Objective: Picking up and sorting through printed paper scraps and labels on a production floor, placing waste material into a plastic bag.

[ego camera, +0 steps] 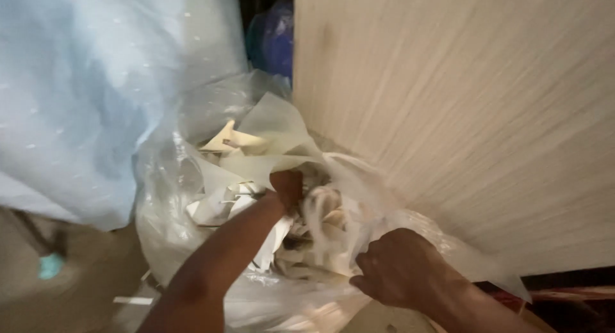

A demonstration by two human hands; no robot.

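Left hand (286,187) deep among paper scraps (240,155), grip unclear, right hand (398,269) apparently clenched on clear plastic bag (166,179) rim

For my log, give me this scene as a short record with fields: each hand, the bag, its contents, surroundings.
left hand: reaching down among paper scraps in the bag
right hand: gripping the bag's rim, fist closed
bag: clear plastic, open at the top
contents: pale, crumpled paper scraps
surroundings: light blue cloth at left, pale wooden panel at right
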